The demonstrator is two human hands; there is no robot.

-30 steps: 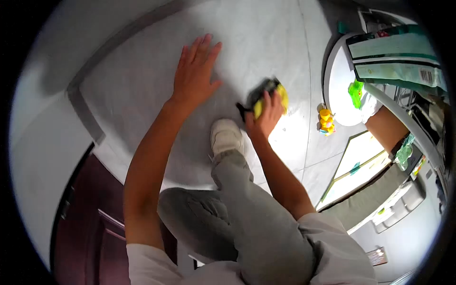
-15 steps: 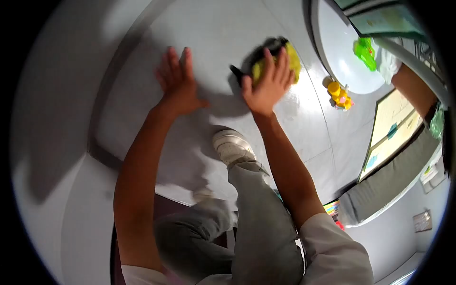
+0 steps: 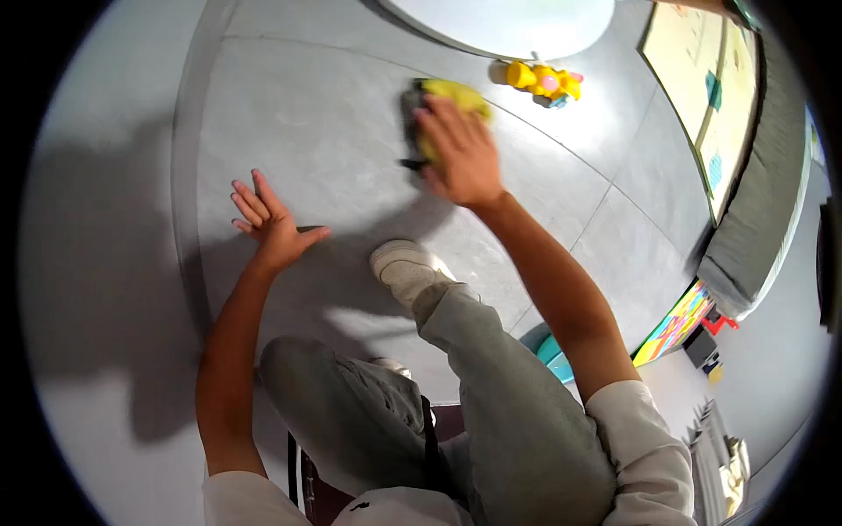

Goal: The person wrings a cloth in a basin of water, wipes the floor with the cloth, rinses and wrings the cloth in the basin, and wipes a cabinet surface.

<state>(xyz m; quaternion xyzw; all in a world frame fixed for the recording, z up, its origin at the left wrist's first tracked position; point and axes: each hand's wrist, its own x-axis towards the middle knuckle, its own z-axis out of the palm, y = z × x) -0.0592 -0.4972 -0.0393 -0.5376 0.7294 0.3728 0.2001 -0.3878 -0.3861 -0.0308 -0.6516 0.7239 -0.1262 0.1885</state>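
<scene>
fingers (image 3: 443,118) press yellow cloth (image 3: 438,96) (underneath, floor)

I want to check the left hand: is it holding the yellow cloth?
No, the left hand lies flat and bare on the grey floor, while the right hand presses on the yellow cloth.

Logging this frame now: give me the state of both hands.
Left hand: open, fingers spread, flat on the floor, holding nothing.
Right hand: pressed down on a yellow and black sponge on the floor.

head-worn fisheye view, looking steeply down, floor (image 3: 333,131) near
</scene>
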